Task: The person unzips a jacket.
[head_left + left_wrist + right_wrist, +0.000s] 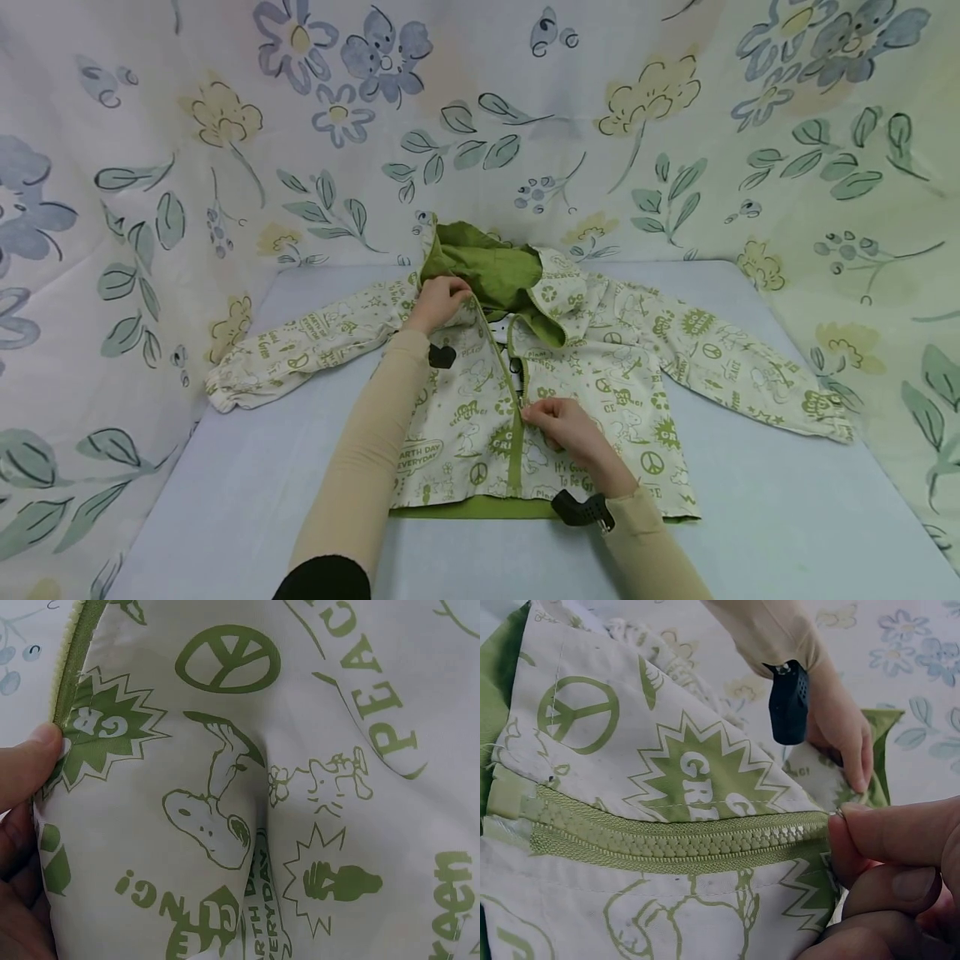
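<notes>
A hooded jacket (465, 417), off-white with green print and a green lining, lies front up with its sleeves spread. Its green zipper (705, 838) is joined along the lower front and parts into a V above. My right hand (562, 427) pinches the zipper pull (838, 813) between thumb and index finger, partway up the front. At the collar, my left hand (438, 302) pinches the jacket's front edge beside the zipper teeth, thumb on the printed side in the left wrist view. The hood (483, 267) stands open behind it.
The jacket lies on a white-covered table (787, 517). A floral cloth (480, 125) hangs behind and at both sides. Each wrist wears a black camera mount (583, 508). The sleeves (757, 375) reach out toward the table's sides.
</notes>
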### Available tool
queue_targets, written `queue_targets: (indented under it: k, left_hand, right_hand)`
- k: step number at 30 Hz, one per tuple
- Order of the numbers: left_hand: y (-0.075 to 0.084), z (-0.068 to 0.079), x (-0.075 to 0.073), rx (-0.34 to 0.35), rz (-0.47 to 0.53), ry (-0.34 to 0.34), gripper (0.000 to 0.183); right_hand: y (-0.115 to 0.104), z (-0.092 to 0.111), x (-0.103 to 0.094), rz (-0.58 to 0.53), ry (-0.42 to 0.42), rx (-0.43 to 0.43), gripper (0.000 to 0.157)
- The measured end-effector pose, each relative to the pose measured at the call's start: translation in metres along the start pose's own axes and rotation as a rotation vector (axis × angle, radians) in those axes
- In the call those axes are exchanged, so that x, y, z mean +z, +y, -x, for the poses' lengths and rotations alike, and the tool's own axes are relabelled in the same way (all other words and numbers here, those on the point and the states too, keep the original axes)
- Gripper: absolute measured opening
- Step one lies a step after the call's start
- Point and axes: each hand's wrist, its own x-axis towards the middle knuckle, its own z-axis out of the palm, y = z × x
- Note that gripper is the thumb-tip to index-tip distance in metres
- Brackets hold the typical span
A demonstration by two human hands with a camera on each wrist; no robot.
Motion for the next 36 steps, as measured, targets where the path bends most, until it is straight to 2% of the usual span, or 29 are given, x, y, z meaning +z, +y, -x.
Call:
queue_targets:
  k: [9, 18, 27, 34, 36]
  left_hand:
    - [0.0, 0.001, -0.001, -0.005, -0.009, 0.015, 0.023]
    - [-0.005, -0.003, 0.004, -0.036, -0.03, 0.027, 0.022]
    - [-0.011, -0.001, 0.006, -0.058, -0.019, 0.031, 0.025]
    - [-0.014, -0.001, 0.006, -0.055, -0.007, 0.047, 0.024]
    - [-0.014, -0.001, 0.006, -0.058, -0.008, 0.045, 0.024]
  right_hand:
    - [0.002, 0.005, 0.003, 0.022, 0.002, 0.018, 0.035]
    - [0.004, 0.008, 0.005, -0.013, -0.008, -0.022, 0.033]
    - [0.004, 0.014, 0.005, 0.045, -0.009, -0.019, 0.04]
    - [-0.005, 0.02, 0.005, 0.024, -0.044, -0.023, 0.034]
    - [0.002, 0.017, 0.004, 0.015, -0.039, -0.027, 0.036]
